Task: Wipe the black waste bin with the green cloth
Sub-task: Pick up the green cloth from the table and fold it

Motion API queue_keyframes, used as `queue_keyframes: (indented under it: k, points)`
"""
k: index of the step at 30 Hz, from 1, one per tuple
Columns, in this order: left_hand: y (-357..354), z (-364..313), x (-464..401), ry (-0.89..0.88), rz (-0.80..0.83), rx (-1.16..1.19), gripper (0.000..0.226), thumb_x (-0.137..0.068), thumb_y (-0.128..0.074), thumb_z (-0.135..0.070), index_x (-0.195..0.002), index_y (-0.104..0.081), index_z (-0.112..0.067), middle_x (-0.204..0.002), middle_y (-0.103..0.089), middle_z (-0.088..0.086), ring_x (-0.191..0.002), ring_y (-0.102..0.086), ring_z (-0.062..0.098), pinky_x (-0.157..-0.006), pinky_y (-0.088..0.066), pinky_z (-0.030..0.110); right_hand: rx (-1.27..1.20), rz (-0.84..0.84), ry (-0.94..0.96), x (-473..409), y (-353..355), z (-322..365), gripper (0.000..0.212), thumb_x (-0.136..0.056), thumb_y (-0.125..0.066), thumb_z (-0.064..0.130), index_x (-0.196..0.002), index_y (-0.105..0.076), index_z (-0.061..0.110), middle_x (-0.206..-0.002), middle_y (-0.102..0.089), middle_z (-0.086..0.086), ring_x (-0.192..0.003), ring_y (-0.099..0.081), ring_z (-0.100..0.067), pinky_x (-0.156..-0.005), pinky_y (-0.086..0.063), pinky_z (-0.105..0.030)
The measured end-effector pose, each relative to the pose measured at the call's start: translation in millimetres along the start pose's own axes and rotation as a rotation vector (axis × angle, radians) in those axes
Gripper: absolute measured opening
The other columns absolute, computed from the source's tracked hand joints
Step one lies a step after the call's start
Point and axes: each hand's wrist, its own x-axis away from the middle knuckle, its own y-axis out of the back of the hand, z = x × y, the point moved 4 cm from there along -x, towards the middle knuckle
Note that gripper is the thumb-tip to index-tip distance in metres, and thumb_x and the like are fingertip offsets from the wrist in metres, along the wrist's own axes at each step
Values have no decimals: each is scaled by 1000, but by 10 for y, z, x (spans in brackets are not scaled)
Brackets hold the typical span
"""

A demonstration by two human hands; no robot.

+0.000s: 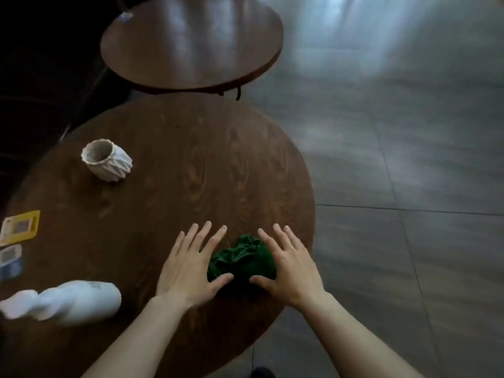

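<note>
My left hand [188, 264] and right hand [289, 266], each grip fully open with fingers spread and holding nothing, lie on either side of the crumpled green cloth [241, 257], thumbs touching it. The cloth rests near the round wooden table's [191, 165] right edge.

We stood over a round dark wooden table [191, 159] with clear grain. Beyond it sat a second round table [191, 45], its top glossy with reflected light. The floor [409, 159] was large grey tiles, pale light streaking it at upper right; the left side lay in shadow.
</note>
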Motion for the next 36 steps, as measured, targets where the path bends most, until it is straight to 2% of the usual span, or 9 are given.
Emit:
queue_keyframes:
  k: [3, 8, 11, 13, 15, 17, 19, 25, 36]
  points:
    - [-294, 2, -5, -49, 84, 54, 105, -84, -55, -72, -154, 18, -48, -171, 3, -5, -157, 5, 19, -128, -2, 42, 15, 76, 92, -73, -270, 1, 109, -82, -73, 62, -162, -2, 42, -173, -1, 0, -160, 7, -25, -130, -14, -48]
    - [-484, -36, 3, -82, 55, 165, 96, -92, -60, -55, -154, 13, -51, -170, -4, -13, -157, -2, 15, -127, -9, 38, 11, 44, 140, -145, -408, -37, 105, -84, -79, 45, -162, -8, 40, -173, -6, -2, -160, -5, -26, -127, -19, -44]
    - [-469, -71, 3, -63, -8, 199, 87, -93, -67, -34, -158, -10, -48, -165, -23, -17, -156, -15, 14, -120, -31, 41, 36, 9, 160, -164, -406, -38, 93, -88, -78, 36, -161, -21, 35, -172, -16, -2, -158, -16, -26, -125, -27, -42]
    - [-429, -103, 21, -46, -17, 196, 82, -86, -76, -19, -154, -35, -41, -157, -42, -17, -151, -32, 15, -108, -48, 42, 27, -8, 180, -150, -393, -18, 82, -91, -75, 27, -160, -30, 31, -170, -23, -4, -154, -28, -25, -117, -42, -40]
    - [-391, -128, 21, -39, -35, 188, 75, -73, -85, -7, -140, -58, -28, -139, -63, -10, -135, -55, 17, -92, -59, 40, 17, -21, 189, -138, -375, 1, 73, -93, -71, 17, -157, -38, 28, -167, -31, -5, -146, -41, -23, -103, -55, -38]
    - [-353, -143, 13, -34, -65, 175, 67, -64, -88, -1, -125, -70, -22, -118, -73, -6, -114, -68, 18, -77, -62, 35, 14, -24, 177, -129, -348, 22, 67, -92, -70, 12, -152, -45, 26, -161, -39, -4, -136, -48, -22, -94, -58, -38]
    - [-291, -165, 5, -39, -61, 163, 60, -68, -85, 0, -121, -71, -22, -110, -73, -9, -105, -68, 16, -72, -62, 34, 12, -37, 170, -120, -304, 39, 58, -92, -71, 12, -145, -52, 24, -153, -47, -1, -128, -52, -21, -90, -59, -38]
    - [56, -188, 56, -56, -95, 164, 55, -77, -77, -1, -125, -67, -25, -112, -69, -11, -105, -63, 13, -78, -60, 32, 30, -109, 168, -36, -31, 190, 42, -96, -67, 14, -136, -58, 23, -133, -55, 3, -113, -54, -17, -83, -58, -35]
    - [1475, -148, 493, -148, -345, 123, 49, -83, -69, -3, -125, -65, -29, -113, -68, -12, -107, -61, 16, -77, -58, 36, 119, -370, 181, 439, 1191, 1013, 34, -98, -64, 15, -131, -60, 22, -127, -58, 1, -109, -56, -21, -82, -57, -39]
